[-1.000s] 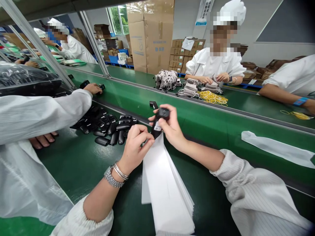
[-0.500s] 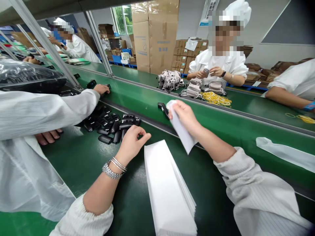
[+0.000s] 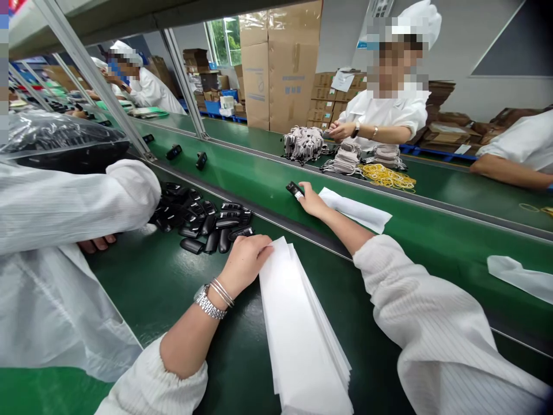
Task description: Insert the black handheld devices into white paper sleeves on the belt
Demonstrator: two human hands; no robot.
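Long white paper sleeves [image 3: 302, 328] lie in a fanned stack on the green work surface. My left hand [image 3: 248, 256] pinches the top sleeve at the stack's upper left corner. Farther off, over the green belt, my right hand [image 3: 310, 200] is closed on a black device [image 3: 294, 190] with a small white label. A filled-looking white sleeve [image 3: 356, 210] lies on the belt just right of that hand. Left of my left hand is a pile of black devices [image 3: 203, 222].
Another white sleeve [image 3: 521, 276] lies on the belt at the right. Two black devices stand farther left on the belt. A co-worker's white sleeve [image 3: 78, 202] reaches in from the left. Across the belt, a person handles grey cable bundles [image 3: 302, 144] beside yellow bands [image 3: 389, 177].
The sleeve from my right hand now lies on the belt, and that hand holds the black device. My left hand has moved onto the stack. The co-worker's hand has left the belt.
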